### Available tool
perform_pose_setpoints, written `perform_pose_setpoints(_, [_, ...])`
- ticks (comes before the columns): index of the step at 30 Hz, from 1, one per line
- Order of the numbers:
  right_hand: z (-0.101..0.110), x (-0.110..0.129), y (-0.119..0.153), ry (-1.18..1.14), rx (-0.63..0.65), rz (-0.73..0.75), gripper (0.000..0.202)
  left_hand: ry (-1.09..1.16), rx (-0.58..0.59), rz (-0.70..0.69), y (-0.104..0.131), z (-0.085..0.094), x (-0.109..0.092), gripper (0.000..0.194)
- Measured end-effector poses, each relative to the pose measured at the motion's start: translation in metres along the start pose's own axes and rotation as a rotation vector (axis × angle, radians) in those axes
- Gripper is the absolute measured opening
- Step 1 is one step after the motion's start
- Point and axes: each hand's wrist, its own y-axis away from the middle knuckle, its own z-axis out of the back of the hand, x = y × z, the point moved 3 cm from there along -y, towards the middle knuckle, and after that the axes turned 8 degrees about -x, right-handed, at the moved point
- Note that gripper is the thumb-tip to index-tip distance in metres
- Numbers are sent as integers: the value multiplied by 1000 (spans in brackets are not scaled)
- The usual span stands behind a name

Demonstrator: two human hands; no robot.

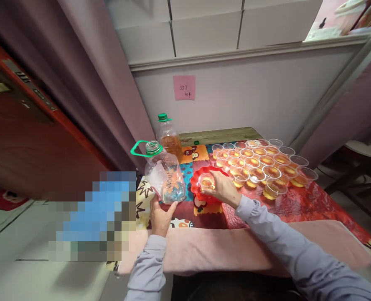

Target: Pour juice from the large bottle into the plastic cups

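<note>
A clear plastic jug (169,177) with a green handle ring and no cap stands tilted slightly at the table's left side. Around its lower end are the thumb and fingers of my left hand (161,217), closed on it. My right hand (224,188) grips a small clear plastic cup (207,182) containing some amber liquid. That cup is over a red scalloped bowl (195,177), whose right side is partly covered by my hand. Right of it, several similar cups (251,163) of amber liquid stand close together in rows.
Behind the uncapped jug stands a second jug (171,144), green-capped and part full of amber liquid. A loose green cap (196,142) lies near the wall. A pink towel (204,251) covers the table's front edge. A wooden door (31,138) is at left.
</note>
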Motion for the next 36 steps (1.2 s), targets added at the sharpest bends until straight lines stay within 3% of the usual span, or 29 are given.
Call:
perform_pose_setpoints(6, [-8,13,-11,122,-7,-21,51,9,11,-21,-3,-1,3,79])
perform_pose_setpoints(10, [2,20,-12,94,-37,-43,49,-16,31,-8,-5,-1,3,78])
perform_pose_setpoints(16, [62,13,13,0,-308,72,56,-4,29,-7,-8,1,2,76])
perform_pose_setpoints(19, [93,-8,42,72,-388,64,51,-7,30,-11,-8,1,1,76])
perform_pose_setpoints(22, [108,-36,73,172,-381,17,46,-27,39,-9,-9,1,1,77])
perform_pose_setpoints(28, [105,-85,107,270,-344,-60,44,-49,58,6,-10,1,0,80])
perform_pose_setpoints(36, [87,-103,108,345,-375,-108,49,-33,57,35,-6,4,-3,82])
